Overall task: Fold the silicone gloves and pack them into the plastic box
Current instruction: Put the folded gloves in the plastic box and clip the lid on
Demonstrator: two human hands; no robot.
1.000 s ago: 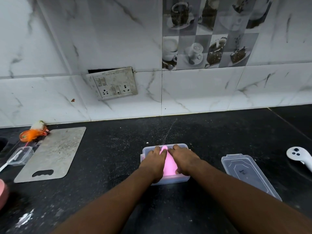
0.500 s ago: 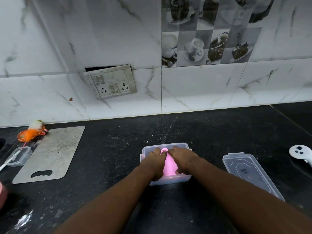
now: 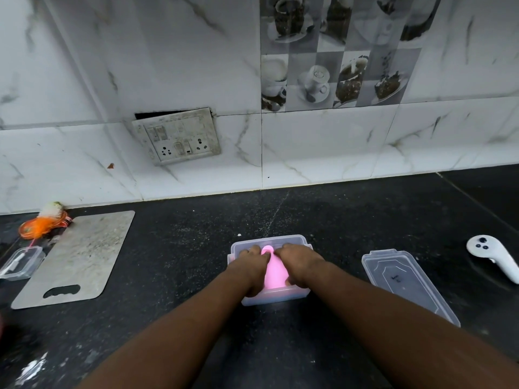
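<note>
A clear plastic box [image 3: 280, 239] sits on the black counter in front of me. Pink silicone gloves [image 3: 273, 272] lie inside it, visible only as a strip between my hands. My left hand [image 3: 251, 269] presses down on the left part of the gloves, fingers pointing to the box's far wall. On the right part lies my right hand [image 3: 299, 265], pressing down too, with its thumb at the near side. Most of the gloves are hidden under both hands. The box's clear lid [image 3: 407, 284] lies apart on the counter to the right.
A white controller [image 3: 493, 256] lies at the far right. A grey cutting board [image 3: 78, 256] lies at the left, with a small clear container [image 3: 21, 262] and an orange scrubber [image 3: 42, 224] beside it. The tiled wall with a socket panel [image 3: 177, 136] stands behind.
Both hands stay pressed on the pink gloves in the box. Only the view has shifted slightly.
</note>
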